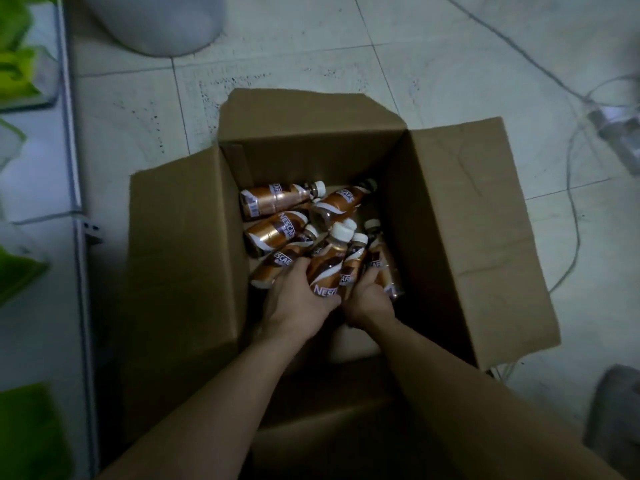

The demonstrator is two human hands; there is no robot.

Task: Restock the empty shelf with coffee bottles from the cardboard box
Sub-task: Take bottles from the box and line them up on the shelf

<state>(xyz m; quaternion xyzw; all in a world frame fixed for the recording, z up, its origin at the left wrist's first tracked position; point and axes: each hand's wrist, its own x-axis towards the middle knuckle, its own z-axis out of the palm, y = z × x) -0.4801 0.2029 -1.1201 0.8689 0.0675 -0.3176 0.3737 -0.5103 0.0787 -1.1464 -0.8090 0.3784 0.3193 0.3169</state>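
Note:
An open cardboard box [460, 216] stands on the tiled floor with its flaps spread out. Inside lie several brown coffee bottles with white caps, one of them [277, 199] flat at the far left. Both my hands reach down into the box. My left hand [298, 303] grips an upright bottle [327, 268] by its lower body. My right hand [369, 299] wraps its fingers round a second bottle [353, 261] just to the right. More bottles lie under and beside these two.
A white shelf unit [74, 161] with green packets runs down the left edge. A pale round container [156, 22] stands on the floor beyond the box. White cables and a power strip [613, 123] lie at the right. A grey object [616, 420] sits at the bottom right.

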